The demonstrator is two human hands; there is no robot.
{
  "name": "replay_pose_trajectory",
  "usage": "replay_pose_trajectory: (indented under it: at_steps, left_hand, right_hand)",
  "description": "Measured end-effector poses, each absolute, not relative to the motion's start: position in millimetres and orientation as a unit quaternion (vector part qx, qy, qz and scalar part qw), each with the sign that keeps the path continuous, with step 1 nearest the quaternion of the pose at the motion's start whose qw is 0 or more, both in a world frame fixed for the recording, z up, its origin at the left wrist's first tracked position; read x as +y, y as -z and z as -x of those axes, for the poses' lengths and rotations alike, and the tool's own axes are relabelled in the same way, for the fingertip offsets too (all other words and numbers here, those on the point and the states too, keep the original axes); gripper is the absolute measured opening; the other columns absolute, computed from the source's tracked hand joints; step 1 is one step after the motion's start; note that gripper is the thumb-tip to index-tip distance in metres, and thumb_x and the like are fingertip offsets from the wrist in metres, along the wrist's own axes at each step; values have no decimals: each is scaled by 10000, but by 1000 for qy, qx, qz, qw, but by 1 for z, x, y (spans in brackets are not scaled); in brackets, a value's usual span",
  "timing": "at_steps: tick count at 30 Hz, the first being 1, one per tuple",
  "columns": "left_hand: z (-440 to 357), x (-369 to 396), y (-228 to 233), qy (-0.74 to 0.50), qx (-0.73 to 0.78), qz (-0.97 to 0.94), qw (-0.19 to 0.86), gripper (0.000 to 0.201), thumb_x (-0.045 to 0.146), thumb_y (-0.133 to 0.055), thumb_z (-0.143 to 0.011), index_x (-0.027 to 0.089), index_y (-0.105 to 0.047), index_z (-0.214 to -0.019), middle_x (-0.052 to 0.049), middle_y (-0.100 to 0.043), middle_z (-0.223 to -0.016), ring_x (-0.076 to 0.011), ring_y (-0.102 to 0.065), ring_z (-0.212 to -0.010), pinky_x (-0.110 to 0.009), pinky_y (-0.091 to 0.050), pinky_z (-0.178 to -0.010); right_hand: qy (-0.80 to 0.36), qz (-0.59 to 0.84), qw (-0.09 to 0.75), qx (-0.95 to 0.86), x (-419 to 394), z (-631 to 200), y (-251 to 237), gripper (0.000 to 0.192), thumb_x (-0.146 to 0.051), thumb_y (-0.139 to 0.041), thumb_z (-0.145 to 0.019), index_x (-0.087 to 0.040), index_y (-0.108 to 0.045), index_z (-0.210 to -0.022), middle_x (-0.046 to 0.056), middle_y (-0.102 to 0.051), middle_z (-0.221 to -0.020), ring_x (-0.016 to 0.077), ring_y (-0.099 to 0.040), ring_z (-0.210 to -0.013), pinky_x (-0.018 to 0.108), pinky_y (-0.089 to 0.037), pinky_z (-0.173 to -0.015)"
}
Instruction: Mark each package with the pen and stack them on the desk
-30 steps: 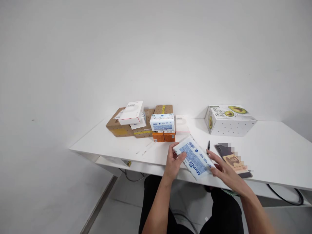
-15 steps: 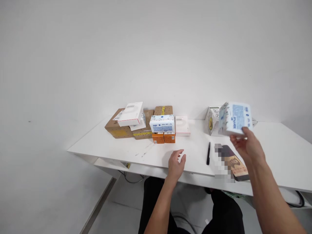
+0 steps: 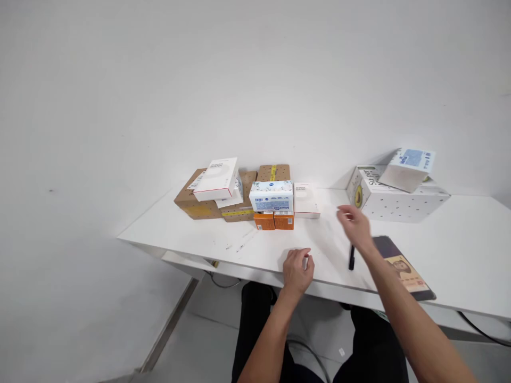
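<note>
Change since earlier frames: tissue pack, previously held up in the right hand, now lies tilted on top of the avocado box at the far right of the table; right hand has come away from it
Right hand: blurred, raised above the table between the avocado box and the pen; fingers loosely spread; holding nothing
Left hand: resting at the near table edge; fingers curled in; a small white item shows at the fingertips, though whether it is gripped cannot be told
Near the right forearm: dark phone flat on the table, just beside the pen
Far side, centre: cardboard boxes; white box stacked on them; second tissue pack on two orange cartons; small white box just beside
</note>
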State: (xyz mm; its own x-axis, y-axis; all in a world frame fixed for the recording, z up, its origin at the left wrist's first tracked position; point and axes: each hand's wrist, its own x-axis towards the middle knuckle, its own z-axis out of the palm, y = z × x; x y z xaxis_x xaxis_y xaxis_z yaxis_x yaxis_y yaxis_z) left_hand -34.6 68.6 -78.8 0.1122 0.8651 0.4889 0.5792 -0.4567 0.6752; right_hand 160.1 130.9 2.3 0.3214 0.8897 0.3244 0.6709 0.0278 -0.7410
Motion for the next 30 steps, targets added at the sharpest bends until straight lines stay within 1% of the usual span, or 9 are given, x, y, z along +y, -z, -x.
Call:
replay_pose_trajectory:
  at_steps: [3,6,11,16,20,22,24,27,30]
  left_hand:
    - [36,66,79,-434,486,-744,148,241,139,-505,-810,208,-647,-991,-60,-685,-843,-214,-602,-835,-368,-510,-784]
    - [39,65,80,-424,470,-761,146,235,128,-499,-806,207,-652,-965,-67,-694,-858,-224,-603,-839,-375,-508,-779]
    - [42,65,80,-416,460,-772,140,227,105,-496,-786,204,-663,-904,-72,-684,-811,-228,-590,-798,-373,-504,-738]
    - [44,65,79,-421,439,-783,131,231,101,-476,-783,198,-661,-884,-73,-663,-756,-225,-579,-758,-371,-495,-714]
    - [44,64,78,-431,427,-783,137,230,104,-481,-765,186,-660,-883,-79,-657,-749,-225,-582,-750,-381,-495,-726]
    - [46,64,79,-439,425,-775,159,234,108,-493,-749,195,-663,-884,-77,-661,-765,-225,-587,-767,-383,-498,-736]
    - [47,66,79,-459,425,-754,202,234,120,-510,-731,203,-667,-884,-74,-666,-781,-224,-590,-786,-387,-502,-752]
    - [48,67,69,-490,423,-718,255,216,149,-482,-753,207,-666,-849,-70,-668,-803,-207,-601,-809,-381,-515,-768]
    - [48,52,31,-518,405,-697,286,289,195,-385,-837,215,-645,-712,-77,-663,-806,-192,-618,-826,-377,-526,-775]
  right_hand:
    - [-91,674,343,-648,158,-110,11,365,-345,-492,-838,-213,-648,-1140,147,-533,-1281,321,-491,-1141,491,-424,-918]
    - [-74,679,285,-673,183,-79,19,378,-331,-503,-841,-257,-642,-1184,133,-425,-1423,412,-314,-1278,592,-326,-952]
    - [-43,684,221,-694,192,-71,27,418,-461,-393,-897,-303,-595,-1227,90,-442,-1411,401,-260,-1293,607,-275,-957]
    - [30,742,180,-645,183,-99,32,456,-522,-442,-854,-210,-595,-1149,163,-480,-1300,378,-315,-1225,553,-341,-899]
    - [-14,750,240,-616,176,-115,30,415,-433,-506,-800,-198,-575,-1135,171,-437,-1321,364,-290,-1257,554,-336,-914]
    - [-93,738,351,-569,169,-119,26,397,-423,-566,-728,-224,-594,-1070,139,-433,-1334,356,-302,-1259,552,-317,-945]
    - [-181,707,476,-491,157,-125,19,403,-445,-597,-666,-231,-600,-1008,111,-490,-1257,323,-398,-1186,492,-361,-930]
    - [-262,670,562,-409,129,-138,8,406,-510,-484,-700,-218,-560,-971,58,-579,-954,235,-554,-890,364,-466,-715]
    - [-314,644,587,-377,89,-152,-1,369,-521,-383,-733,-235,-511,-928,11,-568,-784,200,-565,-713,303,-451,-550]
